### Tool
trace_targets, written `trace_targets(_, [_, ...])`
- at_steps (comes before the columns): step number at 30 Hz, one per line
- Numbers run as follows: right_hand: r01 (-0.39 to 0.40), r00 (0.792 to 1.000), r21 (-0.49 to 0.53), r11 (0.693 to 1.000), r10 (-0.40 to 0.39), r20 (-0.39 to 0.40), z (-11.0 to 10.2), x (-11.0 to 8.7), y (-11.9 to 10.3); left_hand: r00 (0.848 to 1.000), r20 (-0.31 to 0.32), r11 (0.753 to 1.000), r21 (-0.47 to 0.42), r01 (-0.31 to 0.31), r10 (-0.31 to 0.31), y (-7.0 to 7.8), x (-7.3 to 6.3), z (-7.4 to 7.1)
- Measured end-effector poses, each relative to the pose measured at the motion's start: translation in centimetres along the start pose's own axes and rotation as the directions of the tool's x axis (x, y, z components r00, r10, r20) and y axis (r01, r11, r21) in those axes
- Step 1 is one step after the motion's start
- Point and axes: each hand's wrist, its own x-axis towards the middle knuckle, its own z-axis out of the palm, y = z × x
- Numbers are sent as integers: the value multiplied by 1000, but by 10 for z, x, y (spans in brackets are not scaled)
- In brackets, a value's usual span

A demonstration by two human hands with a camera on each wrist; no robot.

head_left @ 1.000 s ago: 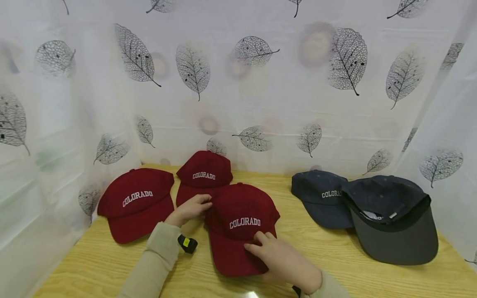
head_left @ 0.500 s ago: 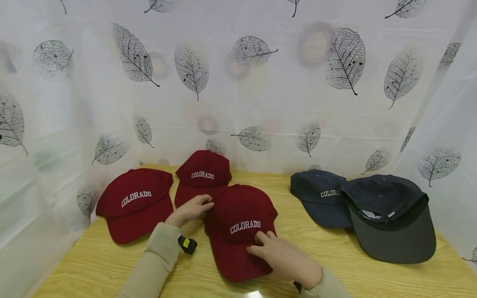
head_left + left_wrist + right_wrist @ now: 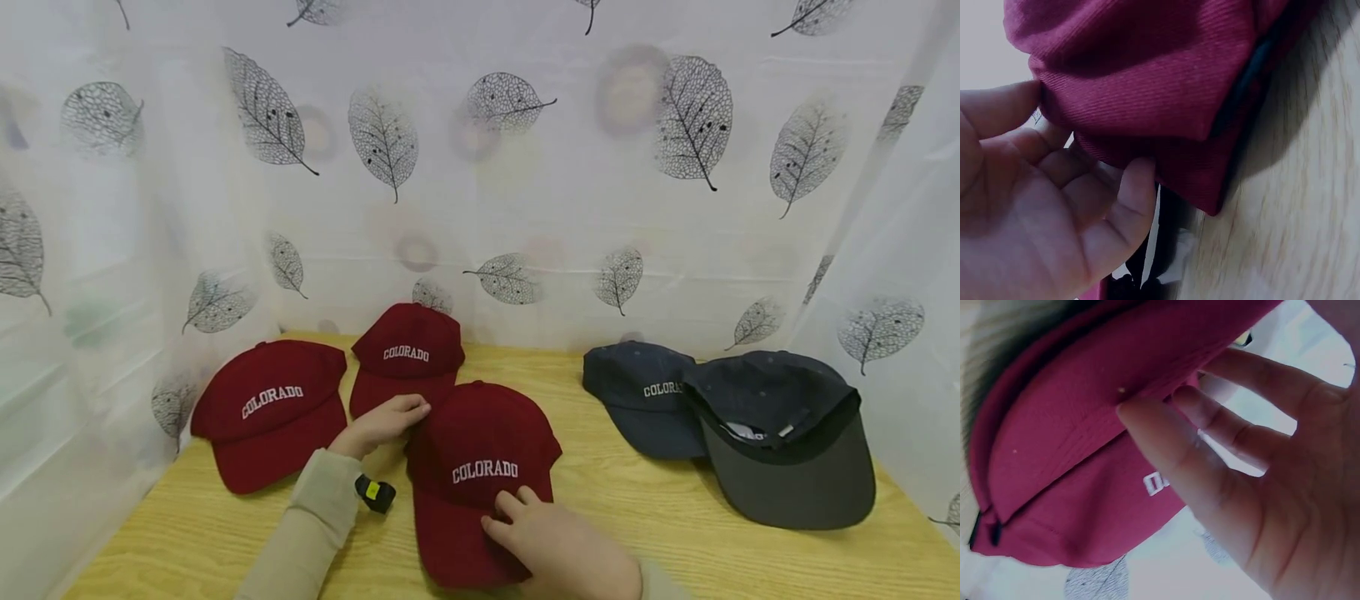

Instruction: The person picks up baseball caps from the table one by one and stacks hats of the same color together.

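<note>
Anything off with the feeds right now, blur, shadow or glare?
Head: right hand slightly blurred, lettering on the front red cap legible. Left wrist: a shadow falls across the table beside the cap. Right wrist: image soft, curtain behind washed out.

COLORADO: front red cap (image 3: 480, 433) | rear cap (image 3: 408, 354) behind it | side cap (image 3: 273, 417) left of it || COLORA…: navy cap (image 3: 637, 404) right of it
</note>
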Motion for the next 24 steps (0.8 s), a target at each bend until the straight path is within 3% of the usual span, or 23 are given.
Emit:
trace_targets(8, [117, 992, -162, 980, -123, -29, 2, 2, -15, 997, -2, 997, -24, 71, -71, 3, 2, 4])
trace_targets(11, [118, 992, -63, 991, -121, -43, -1, 0, -11, 998, -4, 998, -35, 57, -57, 4, 2, 5])
trace_targets(14, [145, 979, 99, 985, -128, -157, -8, -2, 4, 1000, -16, 999, -44, 24, -24, 6, 3, 6])
trace_targets(16, [166, 953, 215, 962, -101, -284, -14, -2, 20, 999, -32, 999, -44, 9, -11, 6, 4, 6])
trace_targets(18, [190, 904, 294, 937, -49, -425, -19, 1, 39, 999, -52, 999, -42, 3, -5, 6, 5, 7])
trace_targets(20, [169, 858, 408, 897, 69, -509, -22, 3, 57, 997, -71, 999, -39, 1, -4, 5, 6, 8])
trace_targets(22, [127, 826, 529, 839, 205, -525, -21, 5, 74, 996, -87, 999, -38, 4, -8, 6, 6, 10])
trace_targets(24, [54, 806, 643, 764, 347, -479, -19, 6, 87, 995, -99, 999, -36, 9, -12, 6, 6, 11])
